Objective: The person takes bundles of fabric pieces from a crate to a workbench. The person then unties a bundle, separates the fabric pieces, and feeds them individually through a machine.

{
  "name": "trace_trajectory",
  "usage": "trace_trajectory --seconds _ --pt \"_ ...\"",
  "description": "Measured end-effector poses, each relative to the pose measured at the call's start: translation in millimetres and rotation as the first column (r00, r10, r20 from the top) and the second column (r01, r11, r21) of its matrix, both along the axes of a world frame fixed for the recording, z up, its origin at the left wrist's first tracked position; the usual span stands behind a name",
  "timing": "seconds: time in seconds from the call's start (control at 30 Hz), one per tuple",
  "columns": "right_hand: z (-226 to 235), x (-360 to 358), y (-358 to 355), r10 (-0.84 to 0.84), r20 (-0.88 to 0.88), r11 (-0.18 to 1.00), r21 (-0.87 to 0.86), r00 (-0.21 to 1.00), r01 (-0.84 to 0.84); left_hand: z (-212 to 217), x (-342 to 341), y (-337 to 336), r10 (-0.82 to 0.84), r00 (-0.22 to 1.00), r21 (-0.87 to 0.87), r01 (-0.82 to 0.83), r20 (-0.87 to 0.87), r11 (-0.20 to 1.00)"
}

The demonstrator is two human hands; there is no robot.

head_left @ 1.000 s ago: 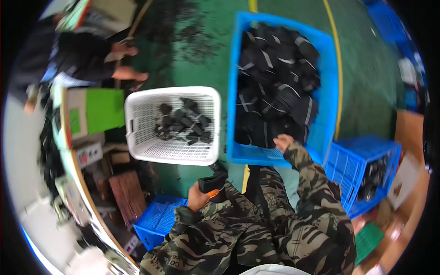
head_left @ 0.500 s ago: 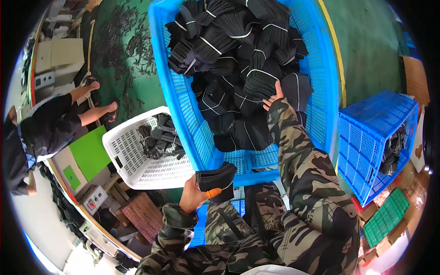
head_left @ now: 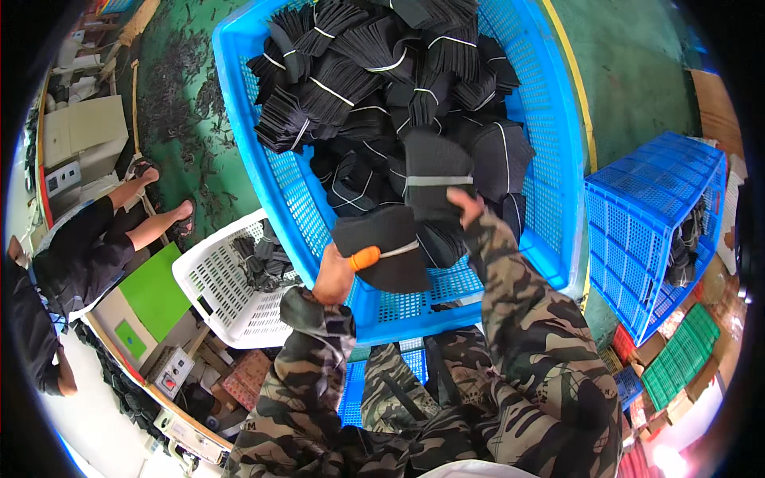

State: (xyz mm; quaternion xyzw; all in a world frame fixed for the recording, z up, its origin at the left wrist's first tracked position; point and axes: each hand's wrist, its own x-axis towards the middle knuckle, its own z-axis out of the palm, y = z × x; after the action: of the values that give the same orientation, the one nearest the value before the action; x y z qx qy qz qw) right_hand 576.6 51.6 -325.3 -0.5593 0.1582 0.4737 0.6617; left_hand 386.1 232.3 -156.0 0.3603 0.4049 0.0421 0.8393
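Note:
In my left hand [head_left: 331, 279], whose thumb wears an orange finger cover [head_left: 365, 257], is a banded bundle of black fabric pieces [head_left: 381, 229]. It is held flat face up over the near end of a big blue plastic basket [head_left: 241, 111]. My right hand [head_left: 467, 207] grips a second black bundle [head_left: 437, 155] with a pale band around it, thumb on top and the other fingers hidden beneath. The two bundles are close together. Below and beyond them, many similar banded bundles [head_left: 343, 84] fill the basket.
A white basket [head_left: 219, 299] with black strips stands left of the blue one. At right, a blue crate [head_left: 629, 231] lies on its side near a green crate [head_left: 681, 366]. Black scraps [head_left: 187, 103] litter the floor. Another person [head_left: 88, 247] is at the left, by a workbench.
My right hand has taken hold of a bundle and lifted it toward me. My left hand's bundle has moved forward over the basket and turned to show its broad face.

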Motion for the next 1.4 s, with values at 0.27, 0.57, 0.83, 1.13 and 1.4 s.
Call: trace_trajectory --seconds 0.27,0.57,0.83,1.13,1.4 --pt "155.9 -92.3 -34.3 0.542 -0.15 0.835 -0.014 0.827 -0.55 -9.4 -46.5 -17.4 -0.143 0.986 0.088 0.15 -0.081 0.985" --pt "175.9 -145.1 -6.9 0.565 0.498 0.743 0.04 0.658 -0.668 45.2 -106.3 -3.9 -0.129 0.963 0.168 0.171 -0.237 0.971" --pt "175.8 -216.5 23.6 0.576 0.662 0.693 -0.086 0.479 -0.715 109.0 -167.4 3.7 0.089 0.927 0.016 -0.089 -0.365 0.996" --pt "145.1 -190.3 26.2 0.891 0.395 0.234 0.023 0.223 -0.972 67.8 -184.9 -16.0 0.113 0.892 -0.006 -0.128 -0.438 0.992" --pt "29.6 -93.7 54.3 0.869 0.272 0.47 -0.19 0.414 -0.862 54.6 -200.8 -19.5 0.137 0.902 0.015 -0.143 -0.41 0.99"
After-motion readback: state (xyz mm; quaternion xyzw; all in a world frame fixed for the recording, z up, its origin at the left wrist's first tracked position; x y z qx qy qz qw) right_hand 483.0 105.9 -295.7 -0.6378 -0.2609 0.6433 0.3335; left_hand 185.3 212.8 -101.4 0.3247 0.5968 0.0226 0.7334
